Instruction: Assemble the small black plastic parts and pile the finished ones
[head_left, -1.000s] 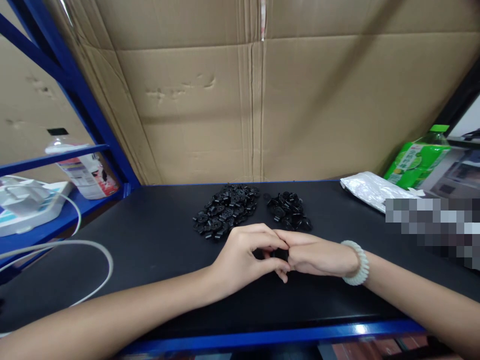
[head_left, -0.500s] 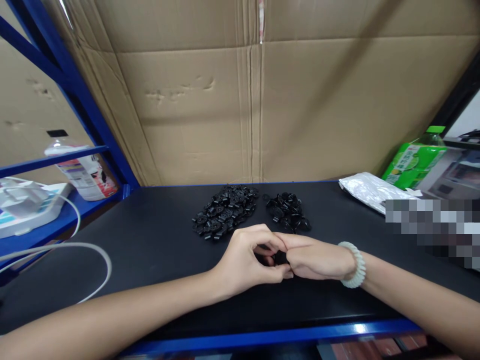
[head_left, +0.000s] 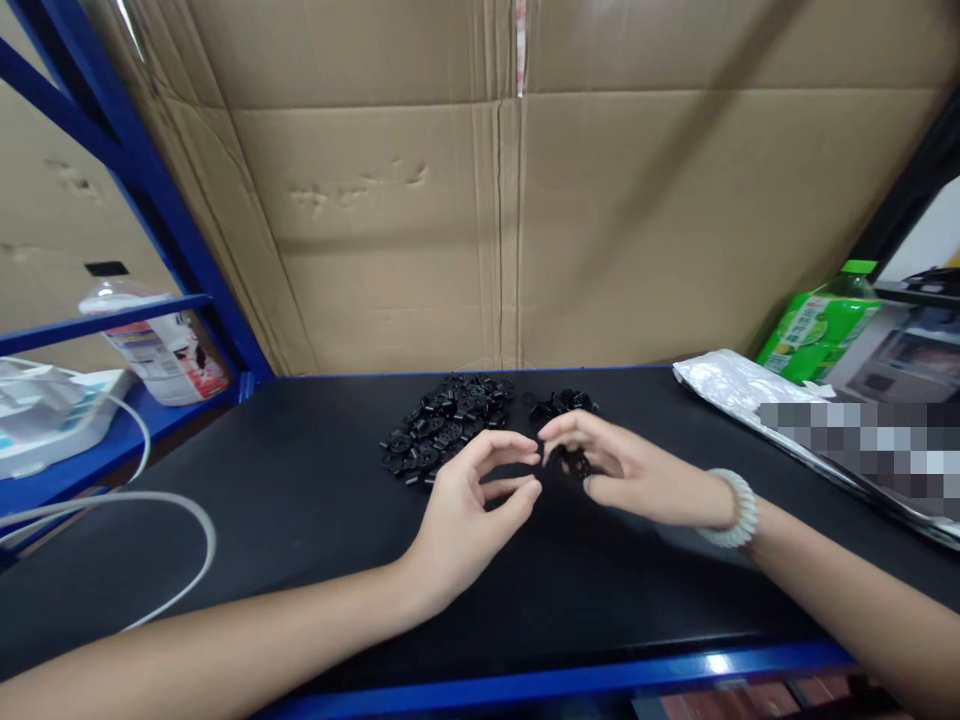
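Note:
My left hand [head_left: 476, 500] is raised over the black table top, its thumb and fingers apart in a C shape with nothing seen between them. Facing it, my right hand [head_left: 626, 470] wears a pale coiled band [head_left: 739, 508] at the wrist. Its fingers are curved and apart, and black bits show through the gap, seemingly from the pile behind. That smaller pile of black plastic parts [head_left: 562, 402] is partly hidden by my right hand. Left of it lies a bigger heap of round black plastic parts with holes [head_left: 448, 432], just beyond my left fingers.
On the blue shelf at left are a bottle [head_left: 161, 345] and a white power strip [head_left: 97, 415]; a white cable [head_left: 202, 520] loops over the table [head_left: 315, 500]. At right are a silver bag [head_left: 724, 380] and a green-labelled bottle [head_left: 821, 330]. Cardboard [head_left: 390, 220] stands behind.
My hands were together around a small black part; now they are apart, fingers opened. The black part no longer shows between them. My right hand has moved up toward the smaller pile.

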